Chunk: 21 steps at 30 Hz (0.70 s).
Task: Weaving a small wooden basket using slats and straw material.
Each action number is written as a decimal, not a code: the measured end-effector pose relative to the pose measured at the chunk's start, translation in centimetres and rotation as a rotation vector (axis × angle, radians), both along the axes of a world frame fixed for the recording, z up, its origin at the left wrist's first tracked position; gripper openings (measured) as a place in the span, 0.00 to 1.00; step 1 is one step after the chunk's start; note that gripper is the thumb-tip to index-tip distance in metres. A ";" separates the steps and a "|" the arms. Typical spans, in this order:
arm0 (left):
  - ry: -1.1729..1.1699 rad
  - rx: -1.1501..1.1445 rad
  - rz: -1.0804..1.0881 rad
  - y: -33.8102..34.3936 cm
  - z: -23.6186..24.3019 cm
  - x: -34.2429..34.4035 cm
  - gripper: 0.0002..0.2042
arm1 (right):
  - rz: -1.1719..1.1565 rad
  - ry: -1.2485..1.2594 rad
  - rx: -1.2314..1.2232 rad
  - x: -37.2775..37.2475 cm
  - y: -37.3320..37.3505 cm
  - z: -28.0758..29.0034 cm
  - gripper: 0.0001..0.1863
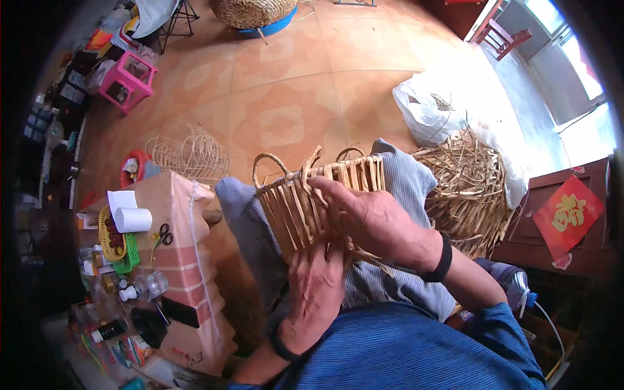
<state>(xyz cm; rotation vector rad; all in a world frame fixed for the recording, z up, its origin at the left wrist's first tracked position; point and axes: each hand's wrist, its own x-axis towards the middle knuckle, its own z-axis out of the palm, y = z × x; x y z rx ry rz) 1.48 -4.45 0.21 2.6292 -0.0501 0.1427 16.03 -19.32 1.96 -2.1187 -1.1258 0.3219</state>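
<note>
The small straw basket [318, 205] rested on the person's lap, its walls woven up and two loop handles already standing at the rim; the left hand [316, 286] clasped its base while the right hand [364, 218] pinched loose strands at its side; judging by those untucked ends and the straw pile [471, 192] on the floor, finishing remained

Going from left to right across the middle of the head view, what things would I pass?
White paper roll → scissors → woven straw basket → right hand → pile of loose straw → red paper decoration.
</note>
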 end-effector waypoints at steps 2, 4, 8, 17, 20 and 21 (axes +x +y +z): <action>-0.035 -0.032 0.008 0.1 -0.3 0.0 0.18 | -0.018 0.140 0.015 0.4 -0.2 0.1 0.40; -0.023 -0.111 0.019 0.2 0.1 0.0 0.18 | 0.015 0.160 0.097 0.7 -0.5 0.2 0.40; 0.034 -0.189 0.023 0.5 0.2 0.2 0.19 | 0.008 0.153 0.103 0.2 -1.1 0.8 0.36; 0.041 -0.103 0.005 1.3 0.0 0.1 0.21 | -0.182 0.163 0.024 -4.0 -2.8 1.8 0.27; 0.085 -0.098 0.015 1.2 0.8 0.7 0.26 | -0.273 0.354 0.217 -4.5 -4.6 0.8 0.19; 0.084 -0.123 0.018 1.1 0.9 0.7 0.26 | -0.322 0.536 0.449 -4.4 -5.1 -0.8 0.16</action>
